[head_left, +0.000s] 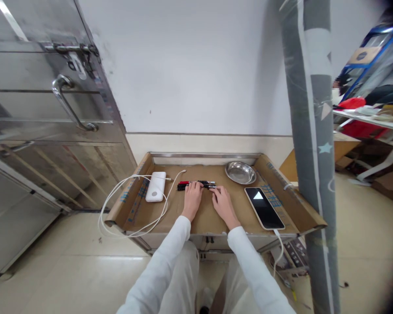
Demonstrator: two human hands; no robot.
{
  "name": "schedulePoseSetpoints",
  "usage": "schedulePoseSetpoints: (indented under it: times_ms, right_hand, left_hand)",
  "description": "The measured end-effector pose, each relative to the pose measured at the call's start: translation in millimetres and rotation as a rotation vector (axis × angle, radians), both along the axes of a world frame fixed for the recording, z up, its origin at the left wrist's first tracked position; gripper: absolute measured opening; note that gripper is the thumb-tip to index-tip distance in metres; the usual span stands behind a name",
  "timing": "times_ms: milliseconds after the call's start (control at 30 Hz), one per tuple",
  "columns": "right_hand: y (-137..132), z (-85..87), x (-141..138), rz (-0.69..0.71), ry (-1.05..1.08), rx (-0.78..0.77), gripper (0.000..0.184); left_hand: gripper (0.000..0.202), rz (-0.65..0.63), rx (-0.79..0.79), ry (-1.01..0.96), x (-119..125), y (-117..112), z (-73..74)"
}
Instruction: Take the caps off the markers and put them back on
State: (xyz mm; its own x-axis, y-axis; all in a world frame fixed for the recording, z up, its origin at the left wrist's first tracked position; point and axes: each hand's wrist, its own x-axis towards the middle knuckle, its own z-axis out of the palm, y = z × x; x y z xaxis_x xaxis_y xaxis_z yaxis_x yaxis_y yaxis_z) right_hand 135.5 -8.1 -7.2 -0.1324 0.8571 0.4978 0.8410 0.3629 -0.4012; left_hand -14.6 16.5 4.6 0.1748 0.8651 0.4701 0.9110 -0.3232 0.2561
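Several pens, black and red, lie in a row on a cardboard-lined table. My left hand rests flat on the cardboard, its outstretched fingertips touching the pens. My right hand lies flat beside it, fingers spread, with the tips at the right end of the pen row. Neither hand holds anything. Both arms wear white sleeves.
A white power bank with a looping white cable lies at the left. A steel dish and a phone on a cable lie at the right. A grey wrapped pillar stands right; a metal door stands left.
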Motion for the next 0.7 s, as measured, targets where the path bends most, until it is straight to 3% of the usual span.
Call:
schedulePoseSetpoints:
  times_ms: [167,300,500,600,700]
  right_hand:
    - [1.5,-4.4,1.9,-0.011,-0.041,-0.018,0.035]
    - [0.2,1.7,-1.1,0.012,-0.086,-0.042,0.037]
    - [-1.2,13.0,-7.0,0.035,-0.101,-0.080,0.036]
    - [-2.3,11.4,-9.5,0.006,0.095,-0.111,0.037]
    - [-2.6,8.6,-10.9,0.070,0.436,-0.211,0.038]
  left_hand:
    - [0.021,0.247,0.047,0.029,-22.2,-18.8,3.2]
    - [0.022,0.254,0.007,0.094,-41.5,-23.4,3.9]
    - [0.019,0.112,-0.093,0.091,-48.2,-24.2,2.2]
    - [0.018,-0.052,-0.167,-0.012,-38.7,-28.8,1.9]
    - [0.016,-0.270,-0.243,-0.284,-23.7,-30.2,7.0]
